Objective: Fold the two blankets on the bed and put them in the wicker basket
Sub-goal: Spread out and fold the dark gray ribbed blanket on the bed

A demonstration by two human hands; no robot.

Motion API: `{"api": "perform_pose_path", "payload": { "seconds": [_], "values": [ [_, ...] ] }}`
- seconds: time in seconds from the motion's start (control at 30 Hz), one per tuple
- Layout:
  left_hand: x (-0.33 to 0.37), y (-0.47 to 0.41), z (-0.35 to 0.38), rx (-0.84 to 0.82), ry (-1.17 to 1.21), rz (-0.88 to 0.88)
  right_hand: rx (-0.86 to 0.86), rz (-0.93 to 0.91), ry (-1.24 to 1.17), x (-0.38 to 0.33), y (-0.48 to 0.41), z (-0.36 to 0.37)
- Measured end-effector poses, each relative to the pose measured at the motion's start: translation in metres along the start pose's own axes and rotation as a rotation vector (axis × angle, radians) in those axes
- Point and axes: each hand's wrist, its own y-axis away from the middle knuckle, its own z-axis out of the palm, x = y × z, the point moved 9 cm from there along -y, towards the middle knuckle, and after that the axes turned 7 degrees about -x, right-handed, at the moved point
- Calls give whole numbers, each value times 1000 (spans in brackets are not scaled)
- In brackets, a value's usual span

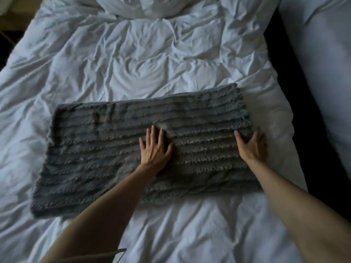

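White rumpled duvet fills most of the frame, bunched into a heap at the top centre. Across the middle lies a grey ribbed blanket, folded into a long band running from lower left to centre right. More white bedding fills the upper right, past a dark gap. The left hand presses flat on the blanket's middle, fingers spread. The right hand sits at the blanket's right end, thumb lying on top. Its fingers are blurred, so I cannot tell whether they grip the edge.
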Motion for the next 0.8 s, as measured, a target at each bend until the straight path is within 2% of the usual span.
{"api": "perform_pose_path", "payload": {
  "seconds": [0.07, 0.13, 0.2, 0.27, 0.37, 0.4, 0.47, 0.53, 0.57, 0.7, 0.8],
  "values": [
    [20, -22, 7, 34, -25, 12, -82, 41, -252, 11, -18, 4],
    [36, -43, 11, 48, -49, 52, -122, -35, -417, 7, -31, 7],
    [43, -62, 19, 15, -104, 102, -238, -33, -530, 4, -34, 12],
    [37, -72, 33, -46, -162, 96, -425, -8, -540, -6, -26, 19],
    [26, -71, 56, -94, -210, 60, -738, -74, -612, -46, 5, 25],
    [27, -71, 58, -106, -213, 58, -782, -124, -592, -63, 19, 21],
    [25, -69, 50, -141, -156, 58, -715, -300, -518, -103, 38, 3],
    [21, -62, 30, -171, -37, 85, -607, -442, -475, -142, 60, -19],
    [17, -57, 18, -181, 52, 102, -605, -465, -481, -159, 72, -25],
    [-16, -11, -29, -131, 639, 127, -859, -420, -557, -224, 138, -24],
    [-54, 34, -53, -76, 1030, 71, -977, -511, -519, -283, 191, -17]
  ]
}}
